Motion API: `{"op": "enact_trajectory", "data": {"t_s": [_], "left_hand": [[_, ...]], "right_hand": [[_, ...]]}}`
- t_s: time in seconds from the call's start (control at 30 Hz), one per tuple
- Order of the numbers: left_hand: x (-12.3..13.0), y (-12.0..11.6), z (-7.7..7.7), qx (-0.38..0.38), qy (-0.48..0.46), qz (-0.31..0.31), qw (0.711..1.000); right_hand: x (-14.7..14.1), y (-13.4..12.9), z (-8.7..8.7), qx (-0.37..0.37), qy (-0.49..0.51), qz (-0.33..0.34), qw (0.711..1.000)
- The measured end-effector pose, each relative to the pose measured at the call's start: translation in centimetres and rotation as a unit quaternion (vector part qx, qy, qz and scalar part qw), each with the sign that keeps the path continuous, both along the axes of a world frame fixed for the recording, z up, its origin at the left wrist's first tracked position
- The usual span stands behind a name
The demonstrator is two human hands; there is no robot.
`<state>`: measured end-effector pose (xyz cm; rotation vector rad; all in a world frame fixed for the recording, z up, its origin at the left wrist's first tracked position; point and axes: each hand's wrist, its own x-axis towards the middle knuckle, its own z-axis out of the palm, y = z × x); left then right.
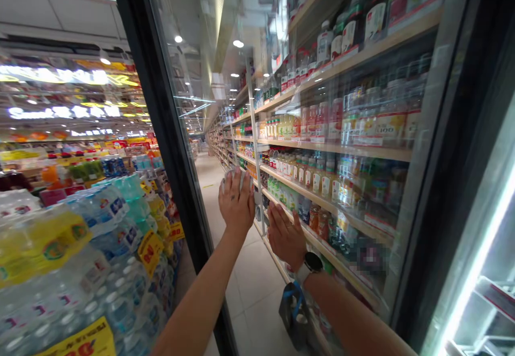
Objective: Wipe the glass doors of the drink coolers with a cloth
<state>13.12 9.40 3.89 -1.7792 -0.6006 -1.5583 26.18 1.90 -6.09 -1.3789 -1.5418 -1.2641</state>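
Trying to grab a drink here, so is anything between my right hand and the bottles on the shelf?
Yes, it appears so: the glass cooler door stands between the right hand and the bottled drinks, with the hand right up against the pane.

Left hand (236, 201) raised at the glass door (354, 195) of a drinks cooler, over a pale blurred object (230, 180); grip unclear. Right hand (286, 238), open, wearing a wristwatch (313, 263), just right of it at the glass. Bottled drinks (317, 180) on shelves behind the door; shrink-wrapped water bottles (105, 211) left of it.
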Motion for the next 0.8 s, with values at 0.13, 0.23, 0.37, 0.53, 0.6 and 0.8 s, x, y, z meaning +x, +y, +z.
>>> {"op": "enact_trajectory", "data": {"t_s": [0.13,0.23,0.37,0.53,0.6,0.8], "left_hand": [[0.3,-1.1,-5.4,0.009,0.026,0.004,1.000],[-0.5,-1.8,-12.7,-0.011,0.068,0.004,0.998],[-1.8,-2.7,-21.8,-0.059,0.091,0.016,0.994],[-2.3,-2.5,-21.8,-0.043,0.114,0.025,0.992],[-2.0,-1.7,-17.0,-0.016,0.113,0.026,0.993],[-0.1,0.2,-1.4,0.009,0.029,0.023,0.999]], "right_hand": [[-0.1,-0.2,0.1,0.013,-0.004,-0.001,1.000],[-0.1,-0.4,0.2,0.023,-0.007,0.005,1.000],[0.0,-0.4,0.2,0.018,0.002,0.010,1.000],[0.0,-0.4,0.2,0.009,0.003,0.020,1.000],[0.0,-0.3,0.3,0.011,0.005,0.021,1.000],[0.1,0.1,0.1,0.000,0.011,0.017,1.000]]}}
